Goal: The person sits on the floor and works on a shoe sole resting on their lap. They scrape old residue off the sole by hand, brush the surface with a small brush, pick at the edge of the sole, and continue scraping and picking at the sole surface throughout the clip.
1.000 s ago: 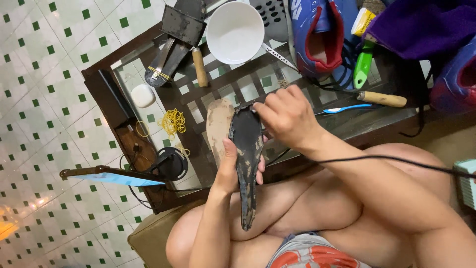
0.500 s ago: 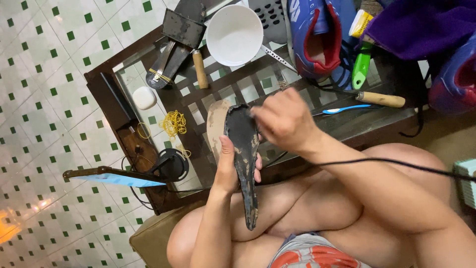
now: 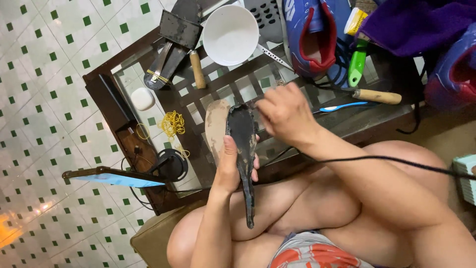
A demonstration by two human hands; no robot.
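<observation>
Sole point(image 3: 243, 149), dark and worn, stands gripped in the left hand point(image 3: 233, 166), its long axis running from the lap up toward the table point(image 3: 114, 99); the thumb lies along its edge, fingers wrapped behind. The right hand point(image 3: 285, 111) is curled at the sole's wide upper end, just beside the left; what it pinches I cannot tell. A pale insole point(image 3: 216, 124) lies behind the sole, half hidden. Beyond the hands sit a white bowl point(image 3: 230, 34), blue shoe point(image 3: 310, 34), green-handled tool point(image 3: 356, 69), wooden-handled tool point(image 3: 377, 96) and rubber bands point(image 3: 172, 124)
</observation>
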